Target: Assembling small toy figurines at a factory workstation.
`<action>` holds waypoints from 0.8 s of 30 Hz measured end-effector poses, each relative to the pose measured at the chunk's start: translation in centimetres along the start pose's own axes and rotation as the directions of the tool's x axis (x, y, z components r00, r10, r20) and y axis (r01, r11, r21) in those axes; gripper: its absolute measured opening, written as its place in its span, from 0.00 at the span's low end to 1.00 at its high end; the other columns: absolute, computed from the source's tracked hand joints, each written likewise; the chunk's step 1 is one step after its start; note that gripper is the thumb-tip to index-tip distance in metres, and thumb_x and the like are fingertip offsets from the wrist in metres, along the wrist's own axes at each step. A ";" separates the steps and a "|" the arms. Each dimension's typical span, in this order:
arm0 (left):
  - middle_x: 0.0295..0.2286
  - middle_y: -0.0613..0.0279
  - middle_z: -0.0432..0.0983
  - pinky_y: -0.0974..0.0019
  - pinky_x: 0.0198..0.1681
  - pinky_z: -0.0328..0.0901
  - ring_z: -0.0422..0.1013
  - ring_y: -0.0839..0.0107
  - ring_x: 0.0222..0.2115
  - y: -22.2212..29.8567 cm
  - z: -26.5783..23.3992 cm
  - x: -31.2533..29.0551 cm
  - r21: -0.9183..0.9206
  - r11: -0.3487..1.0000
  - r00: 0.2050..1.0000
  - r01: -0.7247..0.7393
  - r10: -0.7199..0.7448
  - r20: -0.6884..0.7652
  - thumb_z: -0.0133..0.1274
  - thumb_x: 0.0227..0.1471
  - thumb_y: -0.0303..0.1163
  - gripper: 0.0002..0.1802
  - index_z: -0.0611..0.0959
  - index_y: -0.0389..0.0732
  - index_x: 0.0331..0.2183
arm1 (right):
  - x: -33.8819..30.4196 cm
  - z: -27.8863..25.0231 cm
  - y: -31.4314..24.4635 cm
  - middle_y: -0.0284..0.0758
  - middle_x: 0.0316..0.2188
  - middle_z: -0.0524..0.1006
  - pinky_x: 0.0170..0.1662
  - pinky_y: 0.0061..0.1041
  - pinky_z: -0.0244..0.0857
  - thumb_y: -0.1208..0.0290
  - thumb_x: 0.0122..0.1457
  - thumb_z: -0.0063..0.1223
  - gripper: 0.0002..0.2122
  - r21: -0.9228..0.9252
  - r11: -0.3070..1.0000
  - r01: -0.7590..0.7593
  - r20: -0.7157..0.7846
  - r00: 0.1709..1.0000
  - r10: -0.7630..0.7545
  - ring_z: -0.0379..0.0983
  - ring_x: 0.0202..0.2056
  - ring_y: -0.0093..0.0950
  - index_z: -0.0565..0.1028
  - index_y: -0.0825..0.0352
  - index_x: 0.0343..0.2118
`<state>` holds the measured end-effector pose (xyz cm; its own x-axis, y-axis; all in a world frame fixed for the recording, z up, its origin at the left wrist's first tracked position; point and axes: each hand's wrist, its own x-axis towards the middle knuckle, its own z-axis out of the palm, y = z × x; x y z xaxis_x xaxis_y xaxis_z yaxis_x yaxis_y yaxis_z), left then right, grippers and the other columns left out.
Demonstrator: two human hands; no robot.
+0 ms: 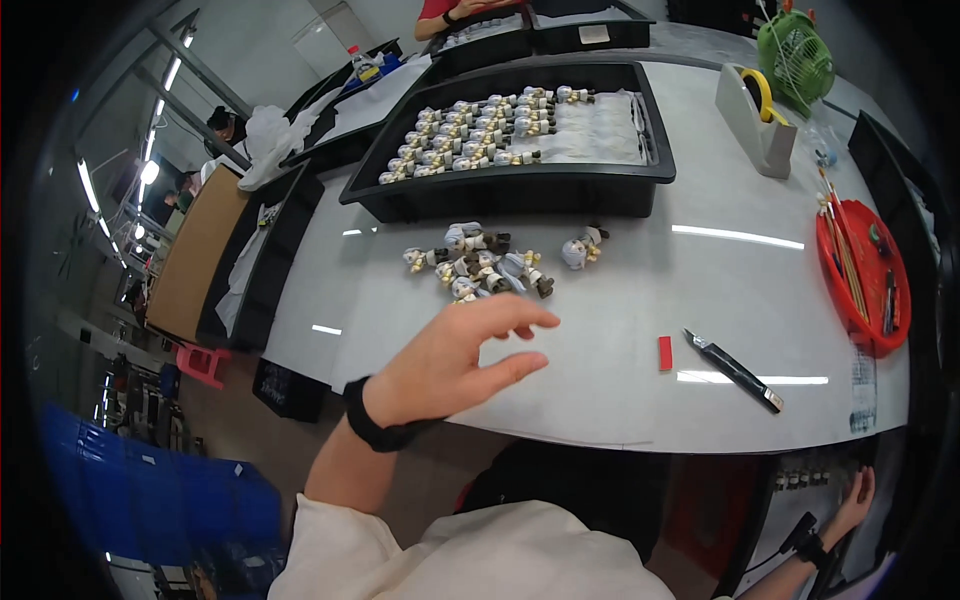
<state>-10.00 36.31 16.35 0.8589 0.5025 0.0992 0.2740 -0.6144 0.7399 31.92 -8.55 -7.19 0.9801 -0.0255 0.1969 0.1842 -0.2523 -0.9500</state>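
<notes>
My left hand (455, 355) hovers over the near part of the white table, thumb and fingers apart and nothing between them. Just beyond its fingers lies a loose pile of small figurines (483, 265) with pale grey hair and dark boots. A lone figurine (583, 248) lies to the right of the pile. Far down at the lower right, my right hand (852, 502) reaches beside a light surface below the table edge, its fingers stretched out. A short row of small figurines (803, 480) sits on that surface, left of the hand.
Behind the pile, a black tray (520, 190) holds rows of figurines on white lining. A craft knife (735, 370) and red block (665, 353) lie right of centre. Further right are a red basket (865, 335) with brushes, a tape dispenser (755, 130) and a green fan (795, 60).
</notes>
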 end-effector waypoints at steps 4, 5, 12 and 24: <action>0.32 0.57 0.73 0.72 0.36 0.62 0.69 0.69 0.32 -1.4 -1.6 6.5 0.155 0.988 0.991 0.003 -0.024 0.133 0.53 0.43 0.31 0.17 0.75 0.35 0.38 | -6.2 3.3 -12.5 0.33 0.38 0.72 0.40 0.16 0.60 0.73 0.55 0.46 0.13 0.136 0.991 0.016 -0.014 1.000 -0.014 0.67 0.37 0.18 0.68 0.68 0.44; 0.32 0.55 0.73 0.70 0.36 0.63 0.69 0.67 0.33 -1.9 -1.4 8.3 0.254 0.967 0.985 0.020 -0.063 0.159 0.54 0.43 0.34 0.19 0.75 0.35 0.38 | -7.4 4.3 -14.1 0.32 0.36 0.72 0.37 0.14 0.60 0.75 0.55 0.46 0.12 0.241 0.969 0.053 0.027 0.998 -0.061 0.67 0.34 0.17 0.68 0.69 0.43; 0.32 0.49 0.73 0.64 0.39 0.64 0.70 0.57 0.34 -7.0 0.9 12.5 0.661 0.750 0.978 0.020 -0.151 0.142 0.55 0.40 0.39 0.21 0.74 0.36 0.36 | -17.7 13.8 -23.2 0.34 0.28 0.71 0.33 0.15 0.62 0.85 0.50 0.47 0.07 0.436 0.897 0.071 0.539 0.778 -0.324 0.68 0.29 0.20 0.69 0.72 0.33; 0.34 0.63 0.70 0.73 0.38 0.65 0.68 0.77 0.34 -3.8 1.8 -0.7 -0.502 0.857 0.967 0.118 0.015 0.253 0.58 0.37 0.19 0.21 0.72 0.34 0.38 | -26.0 24.1 -26.2 0.39 0.40 0.71 0.41 0.19 0.64 0.82 0.49 0.51 0.21 0.548 0.827 -0.125 0.783 0.426 -0.454 0.70 0.36 0.24 0.62 0.72 0.48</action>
<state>-10.87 37.20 12.28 0.9444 0.3230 -0.0614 0.1189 -0.1614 0.9797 3.41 22.02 6.71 0.3913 0.8608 0.3254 0.0702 0.3247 -0.9432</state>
